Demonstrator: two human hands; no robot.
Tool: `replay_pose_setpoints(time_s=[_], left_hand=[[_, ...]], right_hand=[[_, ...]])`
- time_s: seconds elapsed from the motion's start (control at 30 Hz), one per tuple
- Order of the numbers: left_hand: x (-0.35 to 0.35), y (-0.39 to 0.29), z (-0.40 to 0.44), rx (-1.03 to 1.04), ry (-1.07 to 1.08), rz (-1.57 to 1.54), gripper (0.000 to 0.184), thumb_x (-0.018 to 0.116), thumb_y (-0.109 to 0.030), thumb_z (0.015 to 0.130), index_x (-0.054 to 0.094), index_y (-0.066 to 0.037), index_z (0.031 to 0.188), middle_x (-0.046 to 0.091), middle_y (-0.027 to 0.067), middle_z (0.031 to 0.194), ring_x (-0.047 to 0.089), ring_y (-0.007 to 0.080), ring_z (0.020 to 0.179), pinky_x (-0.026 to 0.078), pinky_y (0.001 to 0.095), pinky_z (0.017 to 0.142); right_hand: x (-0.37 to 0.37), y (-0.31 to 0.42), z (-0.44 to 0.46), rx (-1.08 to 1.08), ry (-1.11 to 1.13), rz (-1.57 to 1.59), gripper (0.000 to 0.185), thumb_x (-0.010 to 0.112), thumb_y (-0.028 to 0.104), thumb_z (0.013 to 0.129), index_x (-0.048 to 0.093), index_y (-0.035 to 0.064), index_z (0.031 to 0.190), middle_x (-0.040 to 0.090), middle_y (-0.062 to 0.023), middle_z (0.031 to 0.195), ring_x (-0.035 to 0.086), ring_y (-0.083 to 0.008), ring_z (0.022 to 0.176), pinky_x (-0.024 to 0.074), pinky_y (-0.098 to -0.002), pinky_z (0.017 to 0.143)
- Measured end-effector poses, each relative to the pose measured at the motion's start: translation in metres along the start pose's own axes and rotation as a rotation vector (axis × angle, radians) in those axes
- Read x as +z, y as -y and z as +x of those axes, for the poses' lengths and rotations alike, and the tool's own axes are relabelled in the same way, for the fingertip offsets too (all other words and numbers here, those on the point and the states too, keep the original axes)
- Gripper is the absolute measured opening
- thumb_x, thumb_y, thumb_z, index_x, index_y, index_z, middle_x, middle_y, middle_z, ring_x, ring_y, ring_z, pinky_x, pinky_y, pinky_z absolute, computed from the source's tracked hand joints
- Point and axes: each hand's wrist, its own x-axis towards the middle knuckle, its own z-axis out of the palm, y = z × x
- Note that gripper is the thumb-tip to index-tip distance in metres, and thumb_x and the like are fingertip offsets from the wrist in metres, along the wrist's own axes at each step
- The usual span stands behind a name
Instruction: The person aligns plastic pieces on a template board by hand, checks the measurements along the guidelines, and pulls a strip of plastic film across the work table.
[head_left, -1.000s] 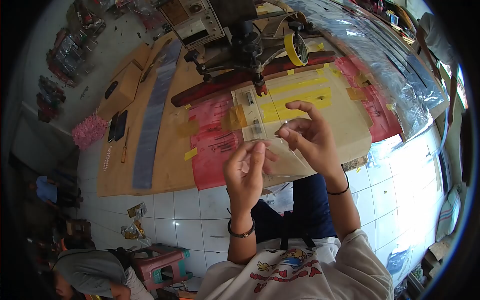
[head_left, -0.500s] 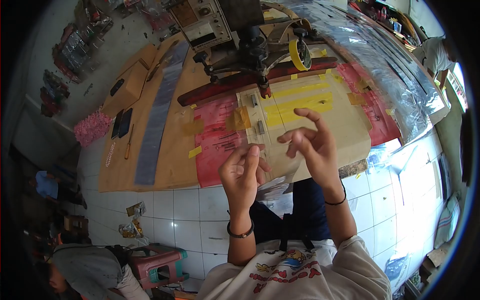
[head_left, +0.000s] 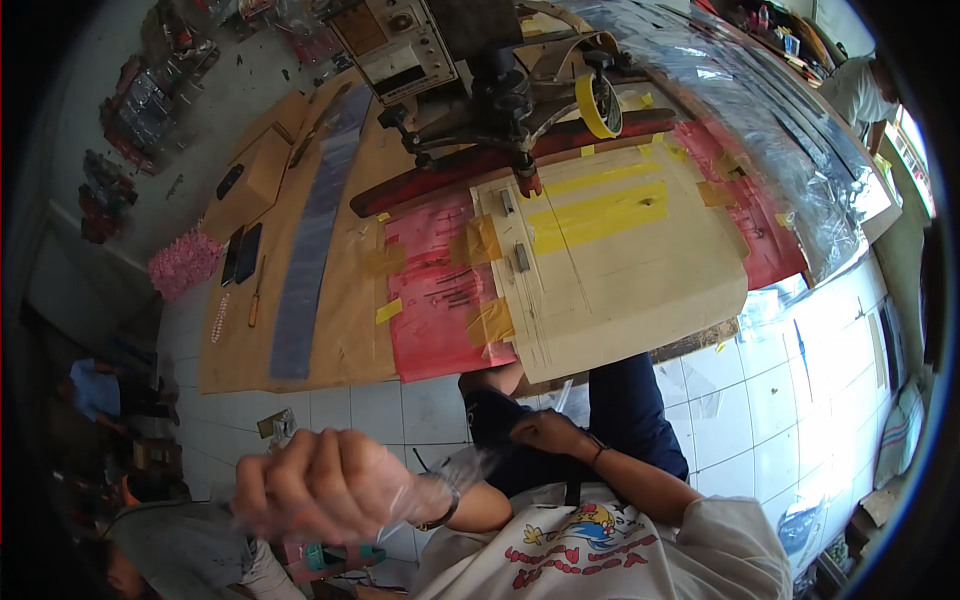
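My left hand (head_left: 325, 485) is raised at the lower left, closed in a fist and slightly smeared by motion. From it a thin clear plastic film (head_left: 462, 472) trails toward my lap. My right hand (head_left: 550, 432) lies low over my thigh, fingers curled closed; what it grips is hidden, though the film runs close to it. In front of both hands is the table's near edge, where a beige board (head_left: 640, 285) with yellow tape strips lies beside a red sheet (head_left: 440, 300) patched with brown tape.
A machine on a stand (head_left: 500, 100) with a long red bar (head_left: 590, 135) stands over the board. A yellow tape roll (head_left: 597, 107) hangs on it. Two phones (head_left: 248, 252), a screwdriver (head_left: 256, 295) and a blue-grey strip (head_left: 318, 240) lie left. Another person (head_left: 185, 545) sits lower left, near a stool (head_left: 320, 560).
Both hands have come down from over the board's near edge. My left hand has swung out to the left and closed into a fist; my right hand has dropped to my lap and its fingers have curled.
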Motion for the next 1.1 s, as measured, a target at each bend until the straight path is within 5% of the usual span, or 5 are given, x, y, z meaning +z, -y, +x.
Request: replay_pose_setpoints(time_s=[0.4,0.5,0.7,0.97,1.1], left_hand=[[-0.002,-0.06,-0.005,0.169,0.376,-0.91,0.015,0.064,-0.013,0.094,0.069,-0.004,0.084,0.057,0.0024,0.056,0.05,0.0119,0.042,0.036,0.0302,0.039],[0.001,-0.084,-0.009,0.179,0.326,-0.757,0.016,0.065,-0.015,0.093,0.07,-0.003,0.083,0.058,0.0029,0.055,0.051,0.0124,0.042,0.037,0.0306,0.04],[-0.002,-0.133,-0.009,0.196,0.506,-0.57,0.019,0.069,-0.016,0.095,0.072,0.001,0.086,0.063,0.0063,0.064,0.058,0.0147,0.049,0.042,0.0318,0.043],[-0.022,-0.12,-0.01,-0.066,0.756,-0.514,0.02,0.068,-0.016,0.098,0.074,0.002,0.089,0.067,0.0079,0.069,0.061,0.0155,0.053,0.044,0.0322,0.045],[-0.059,-0.103,-0.034,-0.424,0.995,-0.292,0.021,0.068,-0.015,0.099,0.074,0.003,0.091,0.069,0.0087,0.072,0.063,0.0159,0.055,0.046,0.0324,0.046]], right_hand=[[-0.02,-0.042,0.024,0.393,-0.594,-0.257,0.032,0.073,0.04,0.096,0.08,0.0101,0.106,0.077,-0.0204,0.109,0.073,-0.0436,0.098,0.0579,-0.0527,0.089],[-0.01,-0.075,0.027,0.064,-0.698,-0.192,0.033,0.072,0.043,0.096,0.081,0.0126,0.107,0.078,-0.0172,0.11,0.074,-0.0406,0.099,0.0577,-0.0515,0.09],[0.026,-0.097,0.033,0.49,-0.279,-0.221,0.035,0.064,0.044,0.098,0.079,0.0161,0.112,0.078,-0.0156,0.111,0.074,-0.0394,0.106,0.0583,-0.0515,0.09],[-0.008,-0.035,0.016,0.065,-0.198,-0.249,0.033,0.051,0.012,0.101,0.068,0.0075,0.128,0.073,-0.0243,0.12,0.072,-0.044,0.106,0.0581,-0.0518,0.091],[-0.149,0.103,-0.063,0.202,0.353,0.128,0.041,0.047,0.018,0.11,0.058,0.009,0.149,0.074,-0.0183,0.129,0.077,-0.0288,0.101,0.0619,-0.0402,0.085]])
